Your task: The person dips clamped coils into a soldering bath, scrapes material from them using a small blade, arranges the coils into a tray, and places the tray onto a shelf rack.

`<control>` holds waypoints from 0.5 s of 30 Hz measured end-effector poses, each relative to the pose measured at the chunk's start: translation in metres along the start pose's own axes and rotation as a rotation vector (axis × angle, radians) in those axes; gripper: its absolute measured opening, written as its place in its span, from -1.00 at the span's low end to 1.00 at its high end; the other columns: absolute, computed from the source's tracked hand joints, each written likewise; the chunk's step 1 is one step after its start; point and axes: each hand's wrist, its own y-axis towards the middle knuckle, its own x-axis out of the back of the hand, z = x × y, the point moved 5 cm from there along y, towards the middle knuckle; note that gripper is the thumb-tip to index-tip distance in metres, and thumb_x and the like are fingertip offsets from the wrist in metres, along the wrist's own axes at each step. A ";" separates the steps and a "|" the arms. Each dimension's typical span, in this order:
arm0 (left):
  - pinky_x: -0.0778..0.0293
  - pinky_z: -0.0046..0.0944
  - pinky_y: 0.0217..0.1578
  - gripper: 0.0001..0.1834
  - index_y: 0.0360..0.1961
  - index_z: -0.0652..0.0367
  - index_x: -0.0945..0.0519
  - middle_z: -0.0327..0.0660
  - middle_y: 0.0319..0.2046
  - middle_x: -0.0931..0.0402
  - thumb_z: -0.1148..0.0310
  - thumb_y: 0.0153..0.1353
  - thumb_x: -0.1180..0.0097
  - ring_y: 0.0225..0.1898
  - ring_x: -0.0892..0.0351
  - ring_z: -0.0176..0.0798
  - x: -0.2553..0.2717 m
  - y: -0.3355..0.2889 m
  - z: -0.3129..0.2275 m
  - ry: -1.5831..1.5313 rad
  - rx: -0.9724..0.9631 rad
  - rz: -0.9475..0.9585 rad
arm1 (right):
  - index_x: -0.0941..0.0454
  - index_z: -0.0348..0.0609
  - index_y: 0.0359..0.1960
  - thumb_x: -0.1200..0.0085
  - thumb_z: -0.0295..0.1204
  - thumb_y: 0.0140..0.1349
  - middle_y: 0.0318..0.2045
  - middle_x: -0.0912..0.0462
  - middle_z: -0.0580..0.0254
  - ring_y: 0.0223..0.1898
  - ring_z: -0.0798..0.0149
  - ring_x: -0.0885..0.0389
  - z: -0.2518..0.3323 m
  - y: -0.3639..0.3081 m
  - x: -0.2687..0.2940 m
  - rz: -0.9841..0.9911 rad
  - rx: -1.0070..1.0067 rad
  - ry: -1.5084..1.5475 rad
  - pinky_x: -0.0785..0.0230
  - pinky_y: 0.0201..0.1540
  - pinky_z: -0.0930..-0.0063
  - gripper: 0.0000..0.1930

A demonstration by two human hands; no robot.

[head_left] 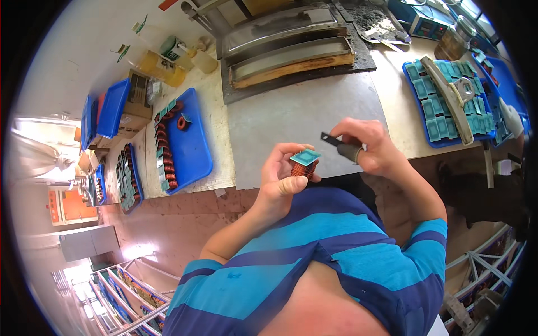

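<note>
My left hand (278,187) is closed around a copper-wound coil (303,170) in front of my body. A square green plate (306,156) sits on top of the coil and faces up. My right hand (374,147) grips a dark flat-bladed tool (330,139), its tip pointing left, above and to the right of the coil. Blade and coil are apart. A brownish sleeve or wrap (350,152) shows at my right fingers; what exactly it is, I cannot tell.
On the left, a blue tray (193,140) carries a row of coils. At the right, another blue tray (434,140) holds rows of green-topped pieces under a curved bar (448,101). A metal trough (291,64) lies at the back. Far right is another person's gloved hand (511,119).
</note>
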 end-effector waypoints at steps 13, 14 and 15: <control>-0.57 -0.16 -0.11 -0.16 0.19 0.12 -0.36 -0.03 -0.02 -0.55 0.19 -0.11 -0.52 -0.16 -0.66 -0.11 -0.002 0.002 0.004 0.061 0.095 -0.032 | -0.68 -0.12 -0.19 0.02 -0.80 -0.37 -0.48 -0.59 0.12 -0.43 -0.06 -0.59 0.037 0.009 -0.015 0.001 0.453 -0.168 -0.37 -0.46 0.14 -0.42; -0.57 -0.17 -0.11 -0.16 0.19 0.12 -0.35 -0.03 -0.02 -0.56 0.18 -0.11 -0.52 -0.17 -0.66 -0.12 -0.002 0.003 0.003 0.065 0.097 -0.029 | -0.68 -0.12 -0.19 0.03 -0.79 -0.39 -0.49 -0.59 0.13 -0.43 -0.06 -0.58 0.038 0.010 -0.017 -0.005 0.460 -0.139 -0.37 -0.47 0.15 -0.41; -0.57 -0.18 -0.12 -0.16 0.19 0.12 -0.35 -0.03 -0.01 -0.56 0.18 -0.11 -0.52 -0.17 -0.66 -0.13 -0.002 0.003 0.003 0.069 0.099 -0.026 | -0.68 -0.12 -0.18 0.04 -0.79 -0.40 -0.50 -0.59 0.14 -0.44 -0.07 -0.58 0.038 0.010 -0.017 -0.011 0.467 -0.110 -0.37 -0.47 0.16 -0.40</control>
